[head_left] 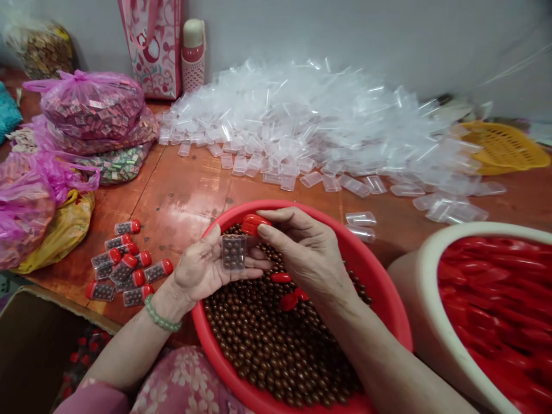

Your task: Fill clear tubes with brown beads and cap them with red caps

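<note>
My left hand (pixel 202 265) holds a small clear plastic case (pixel 234 253) upright, thumb on one side and fingers behind. Brown balls fill the case. Pinched in my right hand (pixel 308 253), a red cap (pixel 255 223) is just above and right of the case's top; whether they touch I cannot tell. Both hands are over a red basin (pixel 401 322) of shiny brown balls (pixel 267 351). On the balls, partly behind my right hand, are a few loose red pieces (pixel 288 301).
Filled red-capped cases (pixel 125 269) lie on the table (pixel 181 178) at left, near tied bags (pixel 92 109). A heap of clear cases (pixel 302 121) spreads along the wall beside a yellow basket (pixel 509 146). A white tub (pixel 425 264) of red caps stands right, a cardboard box (pixel 30 339) lower left.
</note>
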`<state>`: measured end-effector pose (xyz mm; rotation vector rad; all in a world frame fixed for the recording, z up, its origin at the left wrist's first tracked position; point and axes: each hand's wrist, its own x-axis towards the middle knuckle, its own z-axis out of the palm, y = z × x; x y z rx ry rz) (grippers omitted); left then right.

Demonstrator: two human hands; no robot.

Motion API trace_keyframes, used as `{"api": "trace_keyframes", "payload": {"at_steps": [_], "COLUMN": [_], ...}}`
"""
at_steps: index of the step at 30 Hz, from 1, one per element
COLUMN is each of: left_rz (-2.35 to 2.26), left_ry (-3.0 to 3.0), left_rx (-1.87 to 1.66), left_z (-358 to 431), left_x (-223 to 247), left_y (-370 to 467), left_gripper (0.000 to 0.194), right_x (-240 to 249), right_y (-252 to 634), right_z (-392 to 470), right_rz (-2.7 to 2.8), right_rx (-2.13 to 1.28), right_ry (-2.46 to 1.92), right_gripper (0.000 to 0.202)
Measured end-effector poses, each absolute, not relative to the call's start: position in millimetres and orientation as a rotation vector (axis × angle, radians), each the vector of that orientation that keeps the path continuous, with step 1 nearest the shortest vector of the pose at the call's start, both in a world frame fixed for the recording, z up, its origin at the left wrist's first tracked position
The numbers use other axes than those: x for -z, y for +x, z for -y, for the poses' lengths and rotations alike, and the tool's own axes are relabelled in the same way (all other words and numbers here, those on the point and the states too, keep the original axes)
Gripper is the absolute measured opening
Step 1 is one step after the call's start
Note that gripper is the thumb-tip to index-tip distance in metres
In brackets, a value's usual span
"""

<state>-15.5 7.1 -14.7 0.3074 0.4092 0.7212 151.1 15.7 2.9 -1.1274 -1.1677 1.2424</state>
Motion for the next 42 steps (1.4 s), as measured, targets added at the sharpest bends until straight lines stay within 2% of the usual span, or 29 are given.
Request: {"api": "trace_keyframes", "payload": {"at_steps": [5,14,23,29,42], "left_rz": [-0.452,-0.444,-0.424,-0.466,-0.516], "left_ry": [0.313,0.296,0.355,0.398,0.486], "left_rx": [-0.740,-0.740,-0.735,-0.717,-0.694], "left_z": [-6.6,-8.2,-6.9,-6.9,-5.4], "left_x": [15.1,13.3,8.7,8.4,12.8], "left_y": [-14.2,-14.4,-18.1,-18.5,-13.8], "left_gripper": [0.046,0.050,0.031,0.044,0.032], "right_x": [1.8,8.0,0.8,0.3,-4.2], "right_y": [156.4,160.1,156.1,156.3,156.2], "right_z": [-16.8,-16.3,-18.4,-17.3,-14.0], "right_rz": [1.179,1.191,1.170,1.182,1.225], "right_rx": [-1.205,-1.195,-1.197,-1.198,-1.157], "right_ry": [-1.152,-1.167,-1.148,-1.168,-1.151], "right_gripper": [0.015,0.016,0.017,0.020,0.020]}}
